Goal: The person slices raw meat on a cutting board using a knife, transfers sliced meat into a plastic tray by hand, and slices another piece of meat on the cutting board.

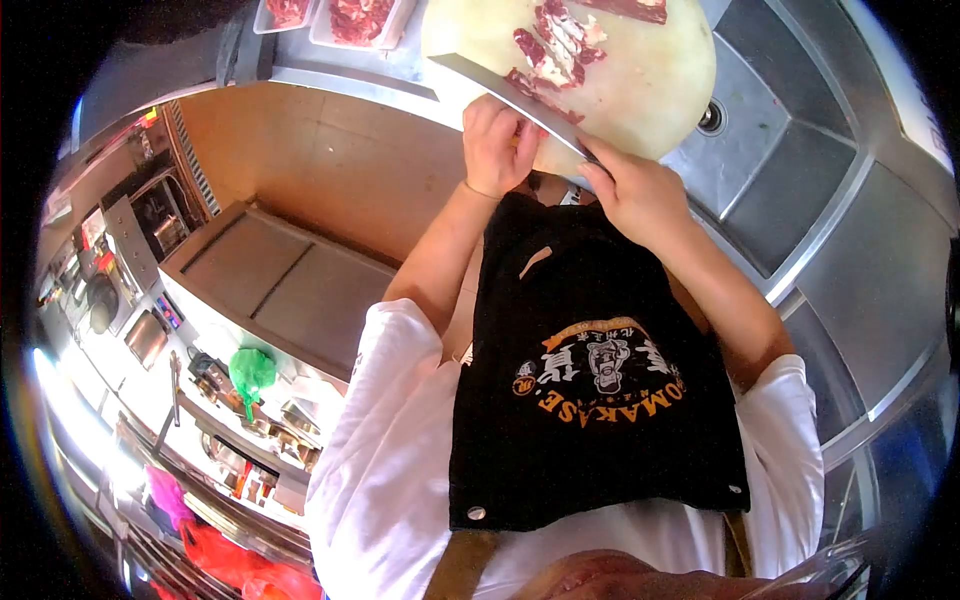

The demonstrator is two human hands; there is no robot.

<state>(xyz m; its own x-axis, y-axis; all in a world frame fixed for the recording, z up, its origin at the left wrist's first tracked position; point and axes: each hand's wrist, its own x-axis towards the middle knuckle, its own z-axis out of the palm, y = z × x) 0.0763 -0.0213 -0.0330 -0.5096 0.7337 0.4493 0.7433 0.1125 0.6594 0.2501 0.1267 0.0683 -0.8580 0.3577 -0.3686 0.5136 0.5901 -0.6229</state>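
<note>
My right hand (645,195) is wrapped round the handle of a long kitchen knife (512,97). Its blade slants up and left across the near part of a round, pale cutting board (650,95). My left hand (495,148) is at the board's near edge, close below the blade, with fingers curled in and thumb bent. A bit of red shows by its thumb, too small to make out. Just beyond the blade lies a strip of red meat (540,95). Farther back are fatty meat pieces (565,45) and a larger red chunk (635,8), cut off by the frame.
Two white trays of meat, one (360,22) fully beside the board and another (285,12) further left, stand on the steel counter. A steel sink (745,150) with a drain is at the right. Behind on the left are a steel cabinet (290,280) and shelves with a green bag (250,375).
</note>
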